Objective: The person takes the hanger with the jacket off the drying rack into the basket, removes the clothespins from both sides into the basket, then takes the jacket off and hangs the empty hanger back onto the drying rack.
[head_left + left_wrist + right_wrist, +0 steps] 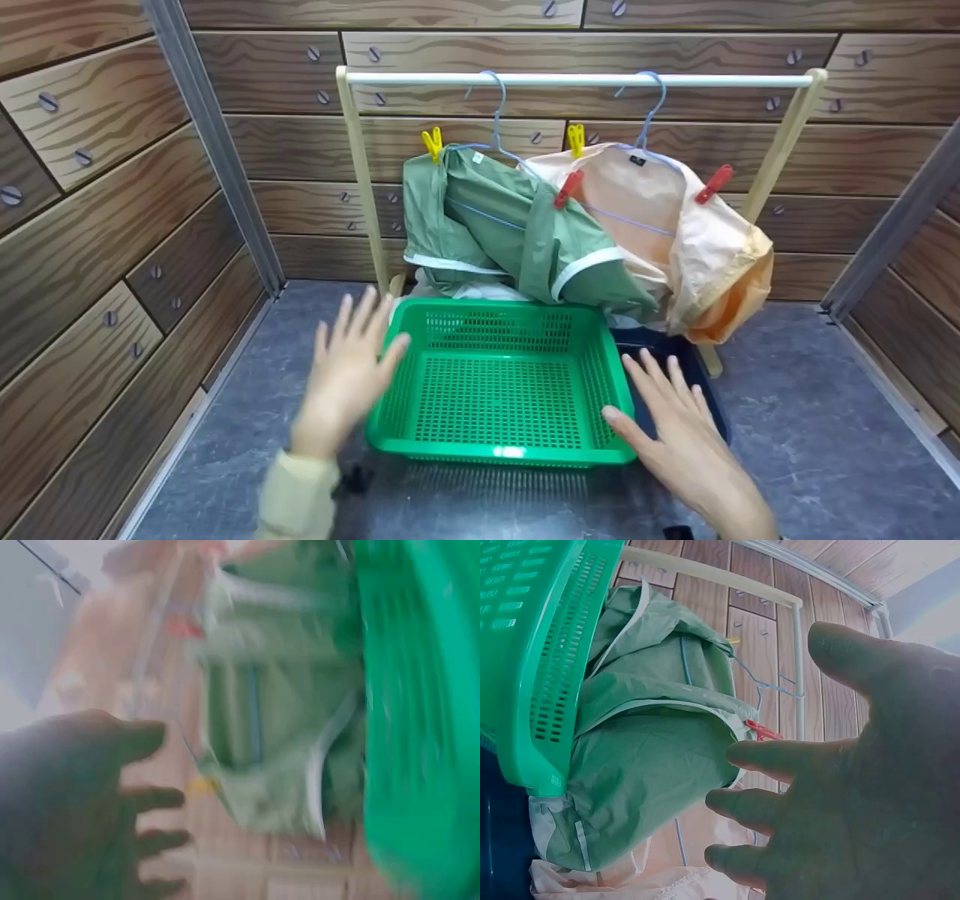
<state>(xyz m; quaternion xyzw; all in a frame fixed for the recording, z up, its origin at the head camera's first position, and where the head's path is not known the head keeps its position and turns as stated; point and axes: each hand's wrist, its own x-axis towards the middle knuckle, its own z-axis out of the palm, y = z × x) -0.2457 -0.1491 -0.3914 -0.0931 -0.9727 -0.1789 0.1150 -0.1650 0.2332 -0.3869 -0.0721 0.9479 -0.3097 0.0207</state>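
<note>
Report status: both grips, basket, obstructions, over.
Left grip open, empty, at left side of basket. Right grip likewise, at right side. Basket holds nothing. Tray to its right, clothes hanging behind; nothing seen between grips and basket.

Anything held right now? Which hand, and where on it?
Nothing held: left hand and right hand have fingers extended, at either side of the green basket.

No text can be read for certain. On the left, the green garment (536,240) bears a small white tag (478,158), and on the right, the cream garment (686,244) bears a black neck label (637,160), its pale marks illegible. Tiny characters on the green basket's (525,652) corner are also unreadable.
</note>
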